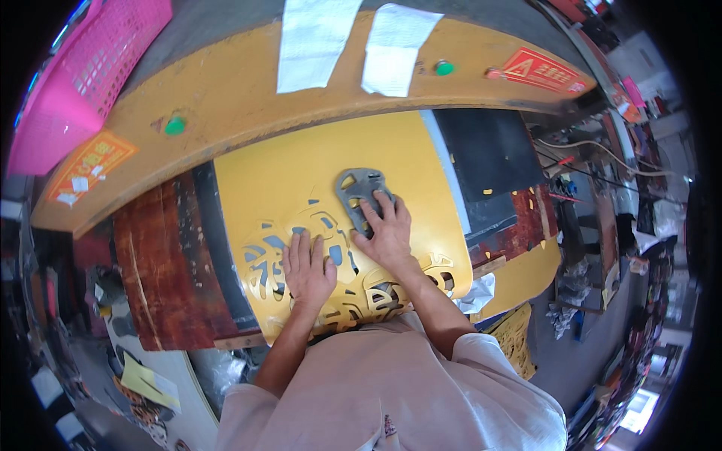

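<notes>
A yellow sheet [282,169] lies over the work surface, its near part full of cut-out holes. On its uncut middle sits a grey cutting die [352,189], shaped like a shoe upper with openings through which yellow shows. My right hand [387,234] grips this die from the near side, fingers over its right half and thumb at its lower left edge. My left hand [307,274] rests flat on the cut part of the sheet, fingers stretched forward, with nothing held. Cut outlines surround it.
A yellow machine beam [233,71] spans the far side, carrying green buttons [174,125] and hanging papers [318,41]. A pink basket [79,90] stands at the far left. Black board [489,150] lies right of the sheet. Cut yellow scrap [515,338] hangs at the lower right.
</notes>
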Tool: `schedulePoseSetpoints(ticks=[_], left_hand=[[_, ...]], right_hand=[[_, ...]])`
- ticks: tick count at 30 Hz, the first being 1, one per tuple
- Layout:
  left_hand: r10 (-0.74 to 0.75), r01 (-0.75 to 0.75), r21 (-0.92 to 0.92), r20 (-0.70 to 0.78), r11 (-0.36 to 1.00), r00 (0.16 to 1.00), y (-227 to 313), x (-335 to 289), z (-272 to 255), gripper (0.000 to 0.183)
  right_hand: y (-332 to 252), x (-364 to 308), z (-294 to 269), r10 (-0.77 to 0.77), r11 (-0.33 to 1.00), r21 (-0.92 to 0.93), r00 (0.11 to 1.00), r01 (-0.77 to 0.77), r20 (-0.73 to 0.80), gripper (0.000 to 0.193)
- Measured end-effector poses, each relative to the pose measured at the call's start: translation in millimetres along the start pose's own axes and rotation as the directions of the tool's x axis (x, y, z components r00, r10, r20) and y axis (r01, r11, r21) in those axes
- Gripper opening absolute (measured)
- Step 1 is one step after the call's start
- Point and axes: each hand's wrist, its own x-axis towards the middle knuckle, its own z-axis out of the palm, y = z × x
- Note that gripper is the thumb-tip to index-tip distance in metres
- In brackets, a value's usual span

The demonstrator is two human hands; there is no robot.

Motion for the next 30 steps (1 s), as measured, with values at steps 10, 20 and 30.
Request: schedulePoseSetpoints(ticks=[10,20,30], left_hand=[[0.171,-0.169,0.026,-0.101,0.985,0.980,-9,2,6,0.048],[0.219,-0.228,-0.051,-0.148,0.972,0.965,-18,2,14,0.052],[0.055,-0.064,-0.074,-0.113,0.995,0.992,2,12,-8,0.046]], right_hand=[[4,-2,-1,0.074,0.996,0.053,0.997,-0.074,0.010,0.071],[3,6,-14,-0.010,0.990,0.141,0.994,0.025,-0.106,0.063],[1,3,-1,0.005,1.000,0.008,1.000,-0.005,-0.023,0.062]])
